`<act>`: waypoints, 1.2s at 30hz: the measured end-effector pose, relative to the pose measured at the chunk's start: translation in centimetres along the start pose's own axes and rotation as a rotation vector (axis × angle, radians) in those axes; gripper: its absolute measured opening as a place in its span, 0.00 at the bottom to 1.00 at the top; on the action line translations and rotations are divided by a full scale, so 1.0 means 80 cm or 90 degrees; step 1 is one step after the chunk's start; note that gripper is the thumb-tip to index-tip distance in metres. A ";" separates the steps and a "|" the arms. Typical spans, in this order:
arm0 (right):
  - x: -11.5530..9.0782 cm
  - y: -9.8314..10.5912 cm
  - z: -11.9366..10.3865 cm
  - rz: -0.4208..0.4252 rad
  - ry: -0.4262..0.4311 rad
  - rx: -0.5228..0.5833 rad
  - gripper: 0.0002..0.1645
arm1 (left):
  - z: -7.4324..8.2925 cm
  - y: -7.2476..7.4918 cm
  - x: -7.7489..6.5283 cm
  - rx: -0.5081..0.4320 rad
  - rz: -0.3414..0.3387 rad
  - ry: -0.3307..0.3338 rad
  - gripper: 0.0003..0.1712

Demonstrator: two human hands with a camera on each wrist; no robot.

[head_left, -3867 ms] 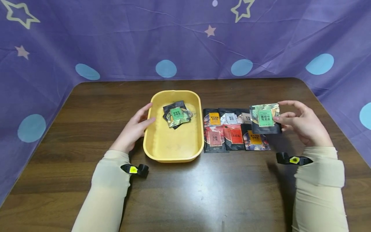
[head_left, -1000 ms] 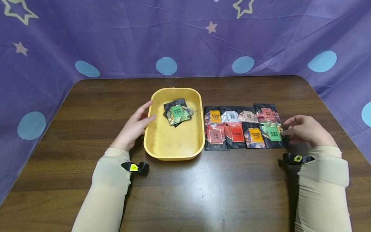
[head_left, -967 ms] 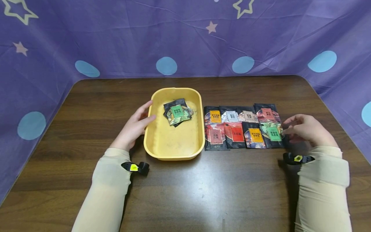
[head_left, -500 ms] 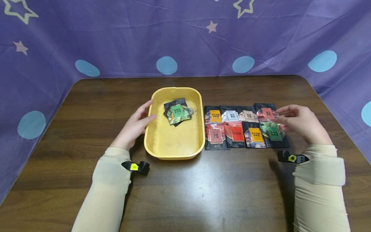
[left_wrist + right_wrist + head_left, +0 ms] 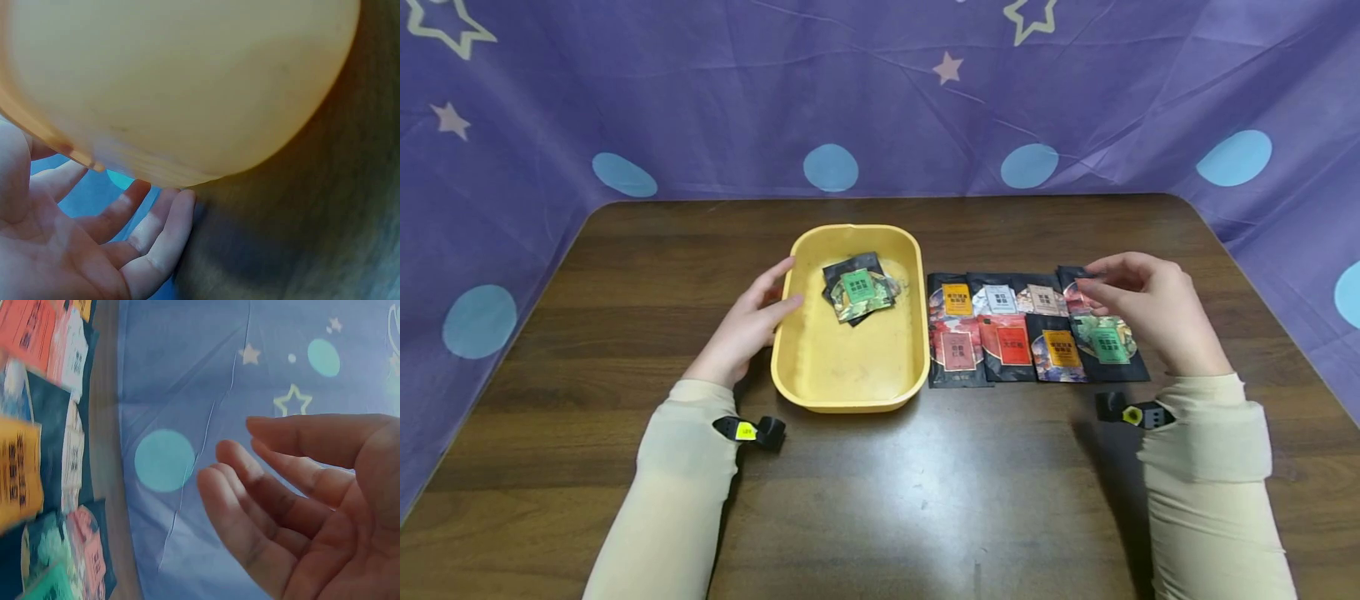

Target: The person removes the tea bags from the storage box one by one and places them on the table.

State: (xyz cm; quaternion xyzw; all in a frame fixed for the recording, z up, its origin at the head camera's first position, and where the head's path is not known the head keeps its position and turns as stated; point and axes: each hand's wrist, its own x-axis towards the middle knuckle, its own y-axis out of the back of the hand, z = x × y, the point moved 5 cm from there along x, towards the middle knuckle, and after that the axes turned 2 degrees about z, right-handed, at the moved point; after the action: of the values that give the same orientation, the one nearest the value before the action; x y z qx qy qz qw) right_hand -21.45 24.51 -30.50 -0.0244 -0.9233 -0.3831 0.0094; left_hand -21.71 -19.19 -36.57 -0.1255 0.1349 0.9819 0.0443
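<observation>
My left hand (image 5: 747,323) holds the left rim of a yellow plastic tray (image 5: 850,402), thumb over the edge. In the left wrist view its fingertips touch the tray's outer wall (image 5: 187,81). Several dark tea sachets (image 5: 859,287) lie stacked in the tray, a green-labelled one on top. Right of the tray, two rows of tea sachets (image 5: 1011,346) lie flat, edges overlapping. My right hand (image 5: 1150,308) hovers over the right end, covering part of a pink-labelled sachet (image 5: 1070,272). Below that lies a green-labelled sachet (image 5: 1107,346). The right wrist view shows bent fingers (image 5: 219,494) with nothing between them.
All of this stands on a dark brown wooden table (image 5: 925,500), shiny in front. A purple curtain (image 5: 737,92) with stars and blue dots closes off the back and sides. Each wrist wears a black camera, the left wrist camera (image 5: 767,433) near the tray's front corner.
The right hand carried the green-labelled sachet to the right end of the front row and let it go. It has since moved back and left, over the pink-labelled sachet. The left hand stays.
</observation>
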 end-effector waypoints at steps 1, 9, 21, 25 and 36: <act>-0.001 -0.001 -0.004 0.009 0.003 0.006 0.23 | 0.000 0.000 0.000 -0.002 -0.001 -0.001 0.37; -0.013 -0.013 -0.040 0.049 0.062 0.026 0.17 | 0.000 0.000 0.000 -0.002 -0.002 0.001 0.37; -0.032 -0.038 -0.085 0.053 0.151 0.041 0.13 | 0.001 0.001 0.002 0.003 0.000 0.006 0.37; -0.034 -0.044 -0.091 0.056 0.181 0.053 0.13 | 0.001 0.001 0.002 0.008 0.004 0.005 0.36; -0.048 -0.069 -0.118 0.051 0.265 0.097 0.08 | 0.000 0.001 0.002 0.004 0.001 0.003 0.36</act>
State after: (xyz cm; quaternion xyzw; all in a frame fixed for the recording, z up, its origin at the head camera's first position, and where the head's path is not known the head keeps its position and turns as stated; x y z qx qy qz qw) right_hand -17.88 13.78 -27.88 0.0195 -0.9261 -0.3083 0.2168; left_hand -21.90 -19.24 -36.56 -0.1279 0.1383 0.9811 0.0439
